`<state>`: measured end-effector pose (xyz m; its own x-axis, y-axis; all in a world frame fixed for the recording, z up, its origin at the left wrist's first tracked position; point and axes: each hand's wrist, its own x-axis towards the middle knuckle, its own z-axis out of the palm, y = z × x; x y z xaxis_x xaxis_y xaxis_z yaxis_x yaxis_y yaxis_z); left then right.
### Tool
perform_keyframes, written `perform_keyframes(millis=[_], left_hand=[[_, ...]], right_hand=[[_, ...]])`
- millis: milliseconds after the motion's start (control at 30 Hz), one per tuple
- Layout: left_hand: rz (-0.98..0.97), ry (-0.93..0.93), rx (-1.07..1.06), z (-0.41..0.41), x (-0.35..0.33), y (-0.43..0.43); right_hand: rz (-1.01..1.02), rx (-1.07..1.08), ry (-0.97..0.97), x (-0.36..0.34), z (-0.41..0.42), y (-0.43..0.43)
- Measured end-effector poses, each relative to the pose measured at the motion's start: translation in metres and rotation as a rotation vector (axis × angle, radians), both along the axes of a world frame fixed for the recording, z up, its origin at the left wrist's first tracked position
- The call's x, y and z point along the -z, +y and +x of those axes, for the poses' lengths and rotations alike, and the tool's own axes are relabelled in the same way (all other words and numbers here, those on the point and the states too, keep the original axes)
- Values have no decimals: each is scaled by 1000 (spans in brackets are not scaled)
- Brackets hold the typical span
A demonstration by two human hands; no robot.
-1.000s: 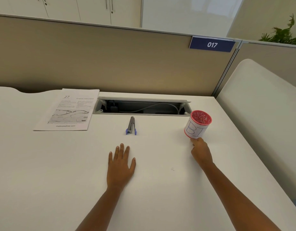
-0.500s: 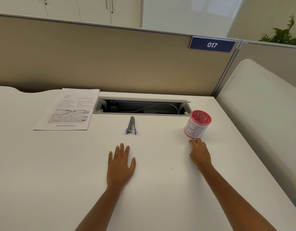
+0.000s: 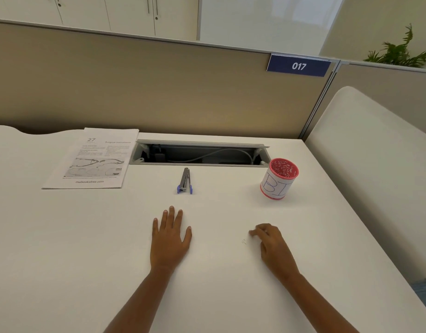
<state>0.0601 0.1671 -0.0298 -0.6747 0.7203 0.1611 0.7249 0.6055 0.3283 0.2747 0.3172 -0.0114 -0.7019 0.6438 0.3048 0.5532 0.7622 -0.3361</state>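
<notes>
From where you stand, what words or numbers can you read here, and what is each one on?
"017": blue rectangular sign on the beige partition.
"27": top of the white printed paper sheet.
"Surgical Instruments": same sheet, heading.
"mebooksfree.com": same sheet, bottom.
"BI": handwritten on the white paper label round the red mesh cup.
Sheet's body text: too small to read.

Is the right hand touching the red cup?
No, the right hand is apart from the red cup, with bare desk between them.
</notes>
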Motion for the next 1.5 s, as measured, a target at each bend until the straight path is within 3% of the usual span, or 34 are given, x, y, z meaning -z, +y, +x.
perform_keyframes(millis=[300, 500, 667, 767, 1200, 1500], left_hand=[[64, 2, -6, 1, 3, 1], [46, -7, -7, 1, 3, 1], [24, -18, -7, 2, 1, 1], [21, -19, -2, 1, 1, 1], [32, -18, 6, 2, 1, -1], [36, -27, 2, 1, 1, -1]], right_hand=[[-305, 16, 41, -20, -7, -10], [-304, -29, -114, -24, -14, -18], [-346, 80, -202, -22, -27, -27], [-273, 70, -258, -27, -34, -26], [-319, 144, -304, -32, -50, -25], [-9, 94, -313, -38, -52, -49]])
